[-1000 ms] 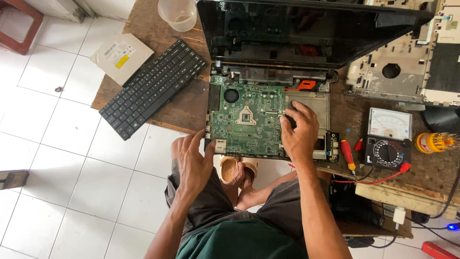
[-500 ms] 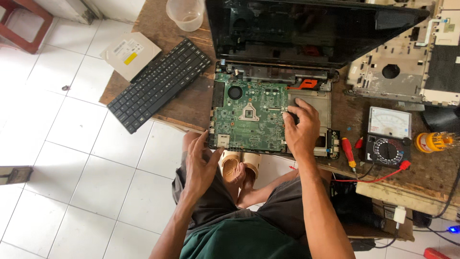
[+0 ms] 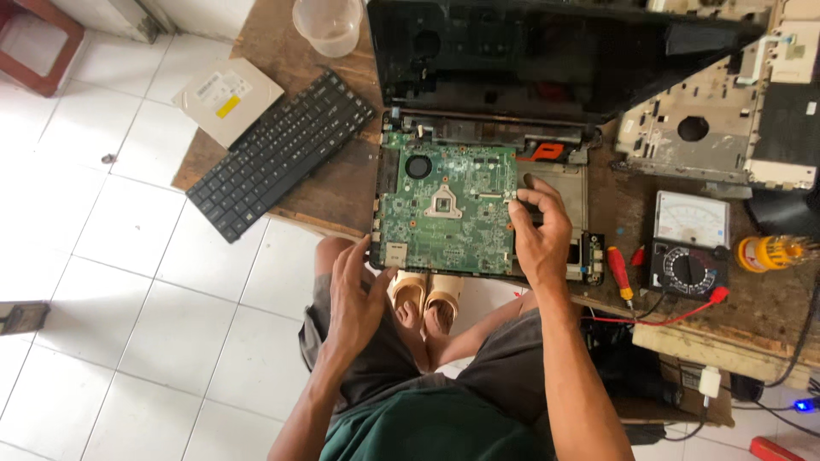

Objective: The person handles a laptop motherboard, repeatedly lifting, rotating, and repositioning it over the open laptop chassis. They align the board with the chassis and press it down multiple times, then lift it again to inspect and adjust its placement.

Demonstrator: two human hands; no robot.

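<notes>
1. Lap and feet, nearest the camera: grey shorts, green shirt, two tan sandals (image 3: 427, 293) on the white tiled floor under the counter's edge.
2. Left hand (image 3: 354, 294): hovers just off the near edge of the counter, at the lower left corner of the board; fingers spread apart, holding nothing.
3. Right hand (image 3: 540, 235): lies on the right edge of the board, fingertips bent down onto it; fingers close together, but whether they pinch a small part cannot be told.
4. Green circuit board (image 3: 444, 205): seated in the opened laptop base at the near edge of the wooden counter (image 3: 342, 183). Judged state of work: keyboard and top cover are already off and the board is fully exposed; the board itself is not yet lifted out of the base.
5. Red-handled screwdriver (image 3: 620, 271): lies on the counter just right of the laptop base, untouched.
6. Analogue multimeter (image 3: 690, 243): right of the screwdriver, a red lead trailing off the near edge.
7. Black keyboard (image 3: 280, 154): removed, lying slantwise over the counter's left edge.
8. Optical drive (image 3: 228, 100): beside the keyboard's far end, flat, partly overhanging the floor.
9. Laptop screen (image 3: 547, 60): dark, still hinged to the base, leaning away.
10. Clear plastic cup (image 3: 328, 24): far left of the screen.
11. Stripped laptop casing (image 3: 709, 128): far right, well apart from both hands.
</notes>
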